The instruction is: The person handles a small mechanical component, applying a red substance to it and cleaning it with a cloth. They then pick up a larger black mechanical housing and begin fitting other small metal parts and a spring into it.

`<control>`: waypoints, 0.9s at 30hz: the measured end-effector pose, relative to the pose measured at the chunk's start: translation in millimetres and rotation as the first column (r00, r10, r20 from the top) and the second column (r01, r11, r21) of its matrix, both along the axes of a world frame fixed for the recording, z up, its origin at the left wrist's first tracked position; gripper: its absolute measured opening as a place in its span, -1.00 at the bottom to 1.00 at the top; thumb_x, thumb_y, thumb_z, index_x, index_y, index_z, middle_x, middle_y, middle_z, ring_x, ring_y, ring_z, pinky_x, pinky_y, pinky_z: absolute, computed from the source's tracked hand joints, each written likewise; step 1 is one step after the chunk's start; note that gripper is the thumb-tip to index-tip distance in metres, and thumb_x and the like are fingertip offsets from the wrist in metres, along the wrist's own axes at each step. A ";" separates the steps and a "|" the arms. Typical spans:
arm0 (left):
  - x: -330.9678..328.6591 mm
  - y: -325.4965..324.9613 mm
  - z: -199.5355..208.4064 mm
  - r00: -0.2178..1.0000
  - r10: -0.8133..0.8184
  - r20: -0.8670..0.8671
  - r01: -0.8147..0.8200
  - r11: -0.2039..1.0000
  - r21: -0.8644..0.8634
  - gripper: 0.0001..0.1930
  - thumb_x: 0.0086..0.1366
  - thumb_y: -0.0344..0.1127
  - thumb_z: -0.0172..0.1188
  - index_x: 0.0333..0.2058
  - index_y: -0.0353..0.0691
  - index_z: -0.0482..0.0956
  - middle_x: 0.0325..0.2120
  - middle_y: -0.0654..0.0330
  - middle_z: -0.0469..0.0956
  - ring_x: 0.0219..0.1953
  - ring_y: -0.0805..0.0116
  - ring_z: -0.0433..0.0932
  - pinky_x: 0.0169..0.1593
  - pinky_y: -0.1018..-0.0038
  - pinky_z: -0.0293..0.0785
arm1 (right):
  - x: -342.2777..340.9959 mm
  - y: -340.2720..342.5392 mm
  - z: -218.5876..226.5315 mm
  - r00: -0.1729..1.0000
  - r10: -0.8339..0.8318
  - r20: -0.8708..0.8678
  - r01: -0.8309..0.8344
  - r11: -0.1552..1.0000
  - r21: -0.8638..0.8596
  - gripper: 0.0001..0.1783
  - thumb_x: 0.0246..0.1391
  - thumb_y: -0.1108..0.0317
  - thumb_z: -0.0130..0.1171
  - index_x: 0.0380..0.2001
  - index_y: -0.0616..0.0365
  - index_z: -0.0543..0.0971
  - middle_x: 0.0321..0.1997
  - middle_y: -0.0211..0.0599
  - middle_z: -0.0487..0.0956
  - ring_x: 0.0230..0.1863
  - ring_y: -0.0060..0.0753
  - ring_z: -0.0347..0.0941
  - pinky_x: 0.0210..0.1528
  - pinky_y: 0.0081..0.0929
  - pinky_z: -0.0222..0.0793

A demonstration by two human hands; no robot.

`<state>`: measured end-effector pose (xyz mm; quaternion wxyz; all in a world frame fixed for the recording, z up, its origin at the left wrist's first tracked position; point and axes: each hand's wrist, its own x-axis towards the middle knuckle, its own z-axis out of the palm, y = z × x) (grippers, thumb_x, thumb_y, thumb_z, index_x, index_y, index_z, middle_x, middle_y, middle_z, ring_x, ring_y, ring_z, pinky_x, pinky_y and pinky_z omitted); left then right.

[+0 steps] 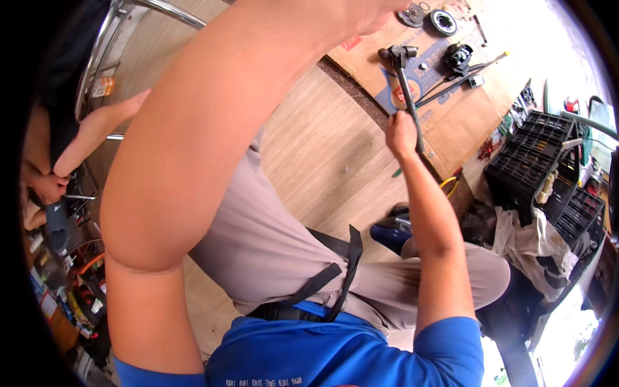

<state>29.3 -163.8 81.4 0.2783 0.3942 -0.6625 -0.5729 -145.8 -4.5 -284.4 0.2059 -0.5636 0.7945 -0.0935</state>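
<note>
My right hand [402, 133] is closed around the dark handle of a hammer [405, 79]. The hammer's metal head points away from me, over a cardboard sheet [445, 138] on the workbench. Large in view, my left arm reaches up to the top edge. Only part of my left hand [377, 16] shows there, its fingers mostly cut off by the frame. Close to it lie a dark round disc part [411, 15] and a black ring with a pale inner rim [443, 22]. Right of the hammer sits a black part with cables [458, 58].
Black plastic crates [538, 151] stand to the right, with a pale cloth [535, 248] draped below them. At left, another person's arm [97, 135] shows near a metal-framed chair [97, 58]. Tools and loose parts [71, 297] are piled at the lower left.
</note>
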 end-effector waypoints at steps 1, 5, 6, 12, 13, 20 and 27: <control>-3.8 -2.5 -8.1 0.990 0.028 -0.140 -0.015 0.996 0.089 -0.75 0.44 -0.24 -0.07 -0.35 -0.24 0.47 -0.68 0.23 0.34 -0.67 0.40 0.34 -0.64 0.39 0.27 | -14.6 -9.1 20.2 0.997 -0.005 0.075 0.016 0.989 -0.147 -0.78 0.18 0.29 0.09 -0.42 0.26 0.48 -0.38 0.12 0.54 -0.22 0.16 0.53 -0.18 0.02 0.44; -6.6 -9.4 -32.8 0.942 0.069 -0.328 0.014 0.970 0.242 -0.68 0.48 -0.15 -0.15 -0.37 -0.18 0.46 -0.63 0.23 0.37 -0.66 0.43 0.32 -0.62 0.41 0.22 | -25.6 -43.5 154.7 0.863 0.025 0.505 0.183 0.915 -0.358 -0.75 0.18 0.31 0.17 -0.44 0.32 0.56 -0.55 -0.15 0.55 -0.50 -0.40 0.45 -0.41 -0.37 0.36; -24.2 -8.2 -45.7 0.936 0.038 -0.350 0.051 0.969 0.242 -0.68 0.48 -0.15 -0.15 -0.37 -0.18 0.46 -0.63 0.23 0.37 -0.66 0.43 0.32 -0.62 0.41 0.22 | -41.4 -41.8 175.9 0.824 0.063 0.564 0.198 0.899 -0.390 -0.74 0.22 0.31 0.16 -0.43 0.33 0.54 -0.56 -0.28 0.53 -0.49 -0.55 0.38 -0.42 -0.48 0.33; -71.7 54.1 -41.1 0.958 0.165 -0.234 -0.007 0.832 0.555 -0.67 0.47 -0.18 -0.15 -0.41 -0.19 0.47 -0.59 0.23 0.42 -0.59 0.44 0.34 -0.51 0.47 0.30 | -10.8 2.8 322.9 0.842 0.337 0.421 0.038 0.742 -0.670 -0.88 0.25 0.44 0.15 -0.22 0.28 0.56 -0.44 -0.50 0.50 -0.40 -0.71 0.38 -0.33 -0.70 0.31; -72.0 65.4 -40.5 0.955 0.081 -0.286 0.108 0.803 0.586 -0.65 0.47 -0.19 -0.16 -0.42 -0.22 0.50 -0.57 0.21 0.45 -0.58 0.43 0.36 -0.50 0.48 0.32 | -5.6 8.7 327.2 0.901 0.313 0.299 -0.025 0.728 -0.685 -0.89 0.22 0.46 0.17 -0.22 0.25 0.56 -0.40 -0.42 0.54 -0.38 -0.61 0.45 -0.30 -0.63 0.36; -78.1 111.5 -46.8 0.768 0.248 -0.591 0.164 0.815 0.555 -0.63 0.52 -0.21 -0.24 -0.21 -0.31 0.53 -0.32 0.11 0.56 -0.25 0.32 0.54 -0.15 0.44 0.48 | 6.0 17.3 324.7 0.955 0.193 -0.226 -0.297 0.605 -0.739 -0.78 -0.10 0.49 0.27 -0.29 0.14 0.61 -0.17 -0.27 0.57 -0.14 -0.14 0.52 -0.13 -0.27 0.44; -68.0 78.5 -48.8 0.812 0.466 -0.351 -0.068 0.673 0.736 -0.49 0.53 0.09 -0.33 -0.22 -0.20 0.47 -0.35 0.13 0.56 -0.30 0.26 0.56 -0.21 0.31 0.56 | 14.9 17.2 336.9 0.839 0.477 -0.262 -0.542 0.696 -0.471 -0.67 0.25 0.36 -0.03 0.01 0.26 0.49 0.22 0.06 0.36 0.34 0.05 0.17 0.34 -0.15 0.08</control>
